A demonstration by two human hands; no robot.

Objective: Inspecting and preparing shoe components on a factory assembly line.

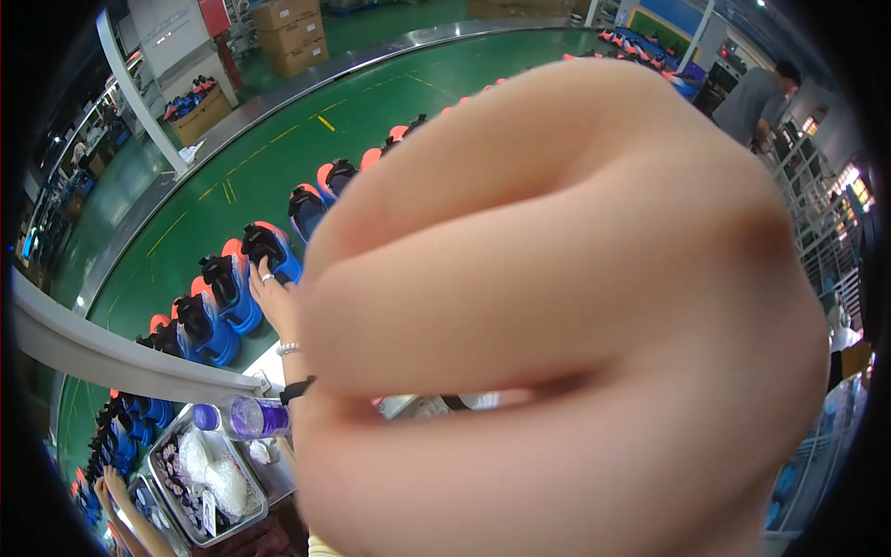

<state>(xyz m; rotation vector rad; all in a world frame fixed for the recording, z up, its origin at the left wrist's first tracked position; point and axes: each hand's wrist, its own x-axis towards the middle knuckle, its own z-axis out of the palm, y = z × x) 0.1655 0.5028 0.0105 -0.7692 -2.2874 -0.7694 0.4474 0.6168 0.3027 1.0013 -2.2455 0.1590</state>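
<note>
My right hand (520,306) fills much of the head view, very close and blurred. Its fingers are curled together, and whatever may be in them is hidden. Behind it, at centre left, my left hand (271,292) wears a ring, a bead bracelet and a dark band. Its fingers are stretched out and touch the heel of a blue shoe (269,246) with a coral sole and black lining. That shoe stands in a long row of similar shoes, including one blue shoe (216,339) nearer me. My right hand covers part of the row.
A metal tray (262,511) with bubble-wrapped items and a purple-capped bottle (260,418) sit below the row. A white curved rail (139,357) crosses the left. A co-worker's hands (116,487) are at lower left. Another person (750,102) stands far right. The green conveyor (251,172) curves behind.
</note>
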